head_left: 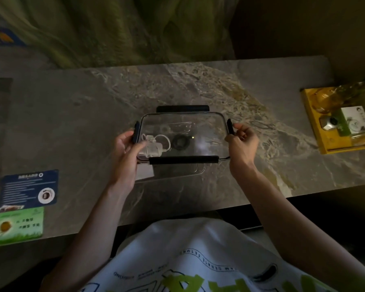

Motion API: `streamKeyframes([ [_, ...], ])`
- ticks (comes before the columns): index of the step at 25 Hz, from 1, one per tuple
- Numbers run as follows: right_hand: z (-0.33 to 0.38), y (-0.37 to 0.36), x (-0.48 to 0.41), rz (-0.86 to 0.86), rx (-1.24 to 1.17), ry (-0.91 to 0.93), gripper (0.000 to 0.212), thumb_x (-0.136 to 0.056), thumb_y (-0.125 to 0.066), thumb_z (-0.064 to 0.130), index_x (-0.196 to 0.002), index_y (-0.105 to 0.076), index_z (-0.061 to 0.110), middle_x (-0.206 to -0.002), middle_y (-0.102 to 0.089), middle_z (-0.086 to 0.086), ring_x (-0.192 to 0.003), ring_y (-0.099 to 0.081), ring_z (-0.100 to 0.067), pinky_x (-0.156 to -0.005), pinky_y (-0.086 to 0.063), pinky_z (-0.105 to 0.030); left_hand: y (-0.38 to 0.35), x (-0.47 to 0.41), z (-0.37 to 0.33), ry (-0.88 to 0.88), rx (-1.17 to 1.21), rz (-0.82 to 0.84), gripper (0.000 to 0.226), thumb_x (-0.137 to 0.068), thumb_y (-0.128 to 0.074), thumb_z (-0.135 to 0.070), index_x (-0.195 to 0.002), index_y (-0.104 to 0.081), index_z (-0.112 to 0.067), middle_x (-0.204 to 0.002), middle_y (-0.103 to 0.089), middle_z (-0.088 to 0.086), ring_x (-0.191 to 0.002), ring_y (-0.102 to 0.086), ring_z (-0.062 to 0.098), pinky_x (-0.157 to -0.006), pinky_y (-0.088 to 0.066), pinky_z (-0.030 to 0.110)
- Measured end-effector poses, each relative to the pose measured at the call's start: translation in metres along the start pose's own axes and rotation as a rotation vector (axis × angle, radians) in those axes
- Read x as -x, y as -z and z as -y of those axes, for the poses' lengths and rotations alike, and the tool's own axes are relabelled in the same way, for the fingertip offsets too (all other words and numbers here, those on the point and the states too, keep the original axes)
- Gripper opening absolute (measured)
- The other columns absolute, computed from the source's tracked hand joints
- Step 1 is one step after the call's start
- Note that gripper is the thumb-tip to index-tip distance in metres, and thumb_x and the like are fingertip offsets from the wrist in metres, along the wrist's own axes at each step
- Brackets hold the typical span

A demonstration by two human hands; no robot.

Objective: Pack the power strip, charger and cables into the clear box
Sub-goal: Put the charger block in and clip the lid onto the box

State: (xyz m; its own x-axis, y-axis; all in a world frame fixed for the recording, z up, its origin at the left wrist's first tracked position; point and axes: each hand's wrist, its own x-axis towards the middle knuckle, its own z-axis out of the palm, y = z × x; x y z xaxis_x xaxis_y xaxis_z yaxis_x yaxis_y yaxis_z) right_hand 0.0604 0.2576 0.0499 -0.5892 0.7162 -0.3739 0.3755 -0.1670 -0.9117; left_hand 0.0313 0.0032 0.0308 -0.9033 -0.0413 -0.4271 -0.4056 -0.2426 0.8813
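Note:
A clear lid [204, 127] with black latches sits in the middle of the marble table, held over the clear box [177, 172], whose front rim shows below it. My left hand [125, 148] grips the lid's left latch. My right hand [241, 142] pinches the right latch. Through the lid I see a white charger with a white cable [153, 144] at the left and a coiled black cable [179, 142] in the middle. The power strip cannot be made out.
A yellow tray [325, 142] with glassware and small packets stands at the table's right end. A blue card [29, 189] and a green card [19, 227] lie at the front left. The table's front edge runs close to my body.

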Motion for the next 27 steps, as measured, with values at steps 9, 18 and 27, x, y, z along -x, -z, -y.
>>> streamKeyframes([
  [9, -0.025, -0.012, 0.007, 0.233, 0.133, 0.022, 0.043, -0.073, -0.050, -0.022, -0.105, -0.065, 0.002, -0.090, -0.066, -0.002, -0.083, -0.063, -0.010, -0.070, -0.051, -0.016, 0.046, 0.005, 0.026, 0.075, -0.208, -0.138, 0.056, -0.080, -0.057, 0.017, -0.129, -0.049, -0.009, -0.126, -0.057, 0.007, -0.116, -0.056, 0.017, -0.076, -0.050, 0.016],
  [18, -0.058, -0.021, 0.009, 0.223, 0.242, 0.032, 0.032, -0.078, -0.060, -0.011, -0.106, -0.062, 0.005, -0.096, -0.066, -0.001, -0.085, -0.062, -0.008, -0.078, -0.051, -0.022, 0.047, 0.008, 0.033, 0.134, -0.491, -0.158, 0.057, -0.093, -0.056, -0.002, -0.145, -0.035, -0.013, -0.130, -0.039, -0.004, -0.119, -0.041, 0.010, -0.099, -0.040, 0.028],
  [27, -0.068, -0.015, 0.013, 0.249, 0.413, 0.092, 0.033, -0.085, -0.060, -0.005, -0.111, -0.053, 0.014, -0.094, -0.060, 0.008, -0.085, -0.058, 0.001, -0.063, -0.048, -0.007, 0.048, 0.004, 0.036, -0.034, -0.831, -0.194, 0.049, -0.094, -0.055, -0.005, -0.141, -0.043, -0.012, -0.136, -0.055, 0.010, -0.122, -0.055, 0.023, -0.100, -0.047, 0.036],
])
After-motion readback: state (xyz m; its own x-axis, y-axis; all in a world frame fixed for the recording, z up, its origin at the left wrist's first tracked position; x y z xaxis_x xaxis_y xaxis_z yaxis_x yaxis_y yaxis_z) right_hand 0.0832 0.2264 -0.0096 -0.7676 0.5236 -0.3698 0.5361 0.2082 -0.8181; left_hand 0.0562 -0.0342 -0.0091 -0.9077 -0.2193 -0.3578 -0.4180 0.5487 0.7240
